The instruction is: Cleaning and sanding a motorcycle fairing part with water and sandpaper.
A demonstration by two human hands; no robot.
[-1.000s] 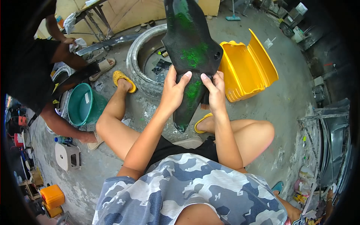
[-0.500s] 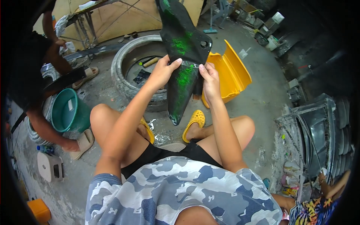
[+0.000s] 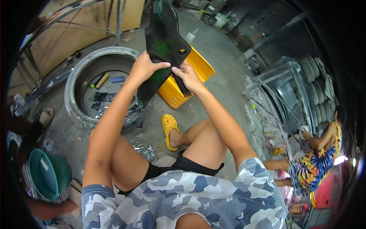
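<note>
A long black plastic panel [image 3: 160, 40] with green patches and a round hole near its right edge hangs in front of me, slightly tilted. It looks like a motorcycle fairing. My left hand [image 3: 146, 69] grips its left edge, thumb lying across the face. On the right side, my right hand [image 3: 187, 77] pinches the panel, its thumb close to the left thumb tip. Fingers behind the panel are hidden. Beyond it on the floor rests a yellow plastic shell [image 3: 173, 96], partly covered by the panel and my right hand.
A large round tub [image 3: 72, 89] holds a stick-like handle [image 3: 102, 81], a blue block [image 3: 117, 79] and dark sheets [image 3: 100, 96]. A green bucket [image 3: 49, 173] stands at left, near another person's leg. Right, a person in a patterned top [image 3: 314, 162] sits by stacked dark panels [image 3: 286, 91].
My view has swung right, so the tub and bucket sit further left. The black panel has turned, its green patches look darker, and my thumbs have come closer together.
</note>
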